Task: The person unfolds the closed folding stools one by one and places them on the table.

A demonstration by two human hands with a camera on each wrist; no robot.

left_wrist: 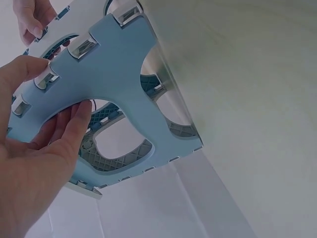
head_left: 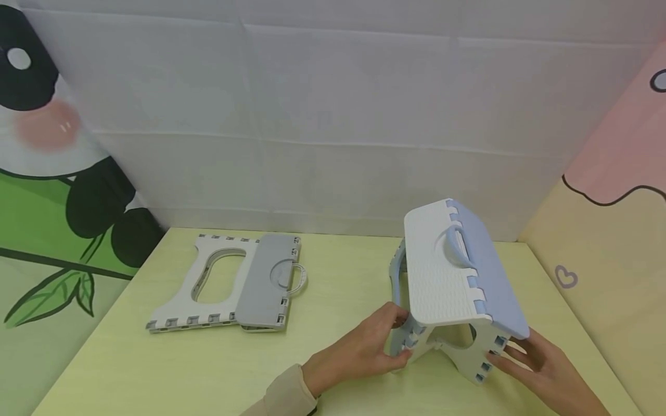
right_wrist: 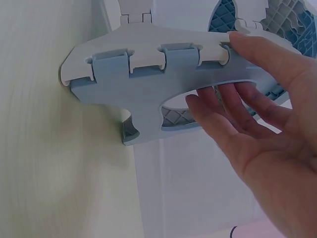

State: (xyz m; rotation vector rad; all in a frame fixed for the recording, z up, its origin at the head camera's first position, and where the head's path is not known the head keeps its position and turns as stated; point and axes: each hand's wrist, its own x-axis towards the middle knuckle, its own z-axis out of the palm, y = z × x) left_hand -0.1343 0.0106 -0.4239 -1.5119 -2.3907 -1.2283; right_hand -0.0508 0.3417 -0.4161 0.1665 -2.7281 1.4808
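A white and blue folding step stool (head_left: pixel 429 271) stands on the right part of the table, its two top halves sloping away from a raised hinge line. A blue carry handle (head_left: pixel 454 248) sits at that hinge. My left hand (head_left: pixel 359 349) grips the blue leg panel (left_wrist: pixel 119 89) on the left side, thumb on its hinged edge and fingers through the cut-out. On the other side my right hand (head_left: pixel 546 370) holds the opposite leg panel (right_wrist: pixel 138 89), with the thumb at its hinged edge and fingers curled into the opening.
A second folding stool (head_left: pixel 267 283), grey and white, lies flat on the left half of the table (head_left: pixel 338 271). A white cloth wall (head_left: pixel 333 115) rises at the back. Printed panels flank both sides, the right one (head_left: pixel 598 248) close to my right hand.
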